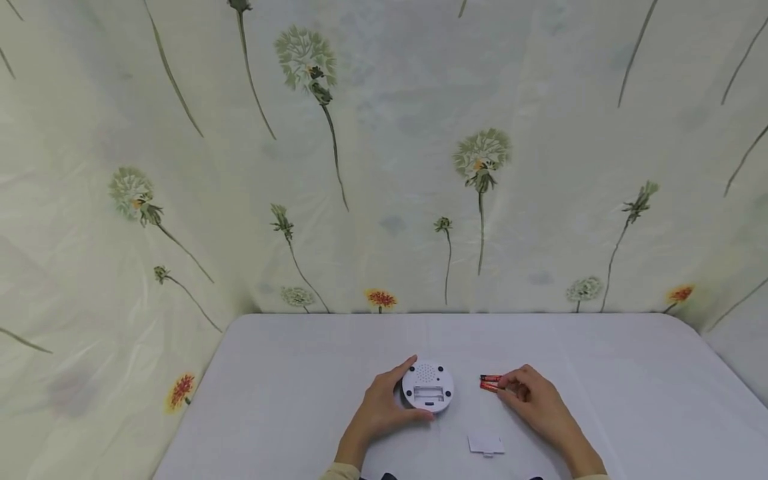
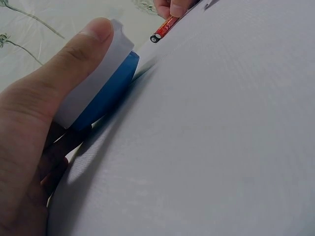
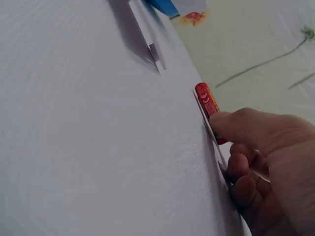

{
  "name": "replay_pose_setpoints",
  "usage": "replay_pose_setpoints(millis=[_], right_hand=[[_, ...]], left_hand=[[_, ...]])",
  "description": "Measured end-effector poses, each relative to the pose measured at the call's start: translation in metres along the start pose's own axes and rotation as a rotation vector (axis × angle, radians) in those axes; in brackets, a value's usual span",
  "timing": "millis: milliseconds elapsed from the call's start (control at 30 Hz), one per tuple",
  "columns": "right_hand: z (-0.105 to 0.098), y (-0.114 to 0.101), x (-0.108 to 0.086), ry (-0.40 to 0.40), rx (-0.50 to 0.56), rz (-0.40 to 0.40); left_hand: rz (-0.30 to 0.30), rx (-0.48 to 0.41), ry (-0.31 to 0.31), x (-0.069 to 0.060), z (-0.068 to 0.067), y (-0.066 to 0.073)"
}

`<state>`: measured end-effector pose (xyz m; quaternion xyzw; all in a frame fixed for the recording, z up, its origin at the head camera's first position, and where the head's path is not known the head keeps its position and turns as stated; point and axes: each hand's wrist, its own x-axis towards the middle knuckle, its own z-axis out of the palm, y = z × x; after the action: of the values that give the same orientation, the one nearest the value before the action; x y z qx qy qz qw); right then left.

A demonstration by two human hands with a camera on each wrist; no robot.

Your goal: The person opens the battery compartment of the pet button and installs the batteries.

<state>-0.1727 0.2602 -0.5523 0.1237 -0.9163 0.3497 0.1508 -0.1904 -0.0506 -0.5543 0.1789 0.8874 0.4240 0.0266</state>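
A round white device (image 1: 428, 375) lies with its underside up, its battery compartment uncovered, in the head view. My left hand (image 1: 381, 407) grips it from the left, thumb at the near edge and fingers around the far side. The left wrist view shows the device's white shell (image 2: 93, 88) and blue part (image 2: 110, 91) beside the thumb. Two red batteries (image 1: 489, 386) lie side by side to the right of the device. Thumb and fingers of my right hand (image 1: 543, 407) pinch a battery at its right end; in the right wrist view the thumb covers part of a battery (image 3: 206, 100).
A small white cover (image 1: 486, 443) with a tab lies on the white table (image 1: 288, 373), nearer me and between the hands. Behind the table hangs a flower-printed cloth (image 1: 396, 167). Two dark objects show partly at the head view's bottom edge.
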Motion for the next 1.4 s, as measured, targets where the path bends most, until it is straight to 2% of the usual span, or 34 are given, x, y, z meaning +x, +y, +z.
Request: replay_pose_setpoints(millis=[67,300,467,800,1033,1267,1400], right_hand=[[-0.002,-0.001,-0.001,-0.019,0.030,0.012],[-0.011,-0.006,-0.004,-0.127,0.113,0.180],[-0.012,-0.009,-0.003,-0.136,0.132,0.197],[-0.012,-0.015,0.003,-0.074,0.158,0.149],[-0.010,-0.024,0.007,0.009,0.144,0.037],[-0.004,-0.035,0.009,-0.005,0.179,0.008],[-0.001,-0.042,0.010,-0.009,0.199,-0.035]], left_hand=[[0.002,0.001,-0.001,0.000,0.000,0.000],[0.023,0.013,0.009,0.000,0.000,-0.001],[0.029,0.014,0.006,0.000,0.000,0.000],[0.020,0.013,0.005,0.001,-0.001,0.002],[-0.011,0.006,0.016,0.000,0.001,0.002],[-0.020,0.007,0.019,0.001,0.002,0.003],[-0.015,0.011,0.019,0.001,0.002,0.005]])
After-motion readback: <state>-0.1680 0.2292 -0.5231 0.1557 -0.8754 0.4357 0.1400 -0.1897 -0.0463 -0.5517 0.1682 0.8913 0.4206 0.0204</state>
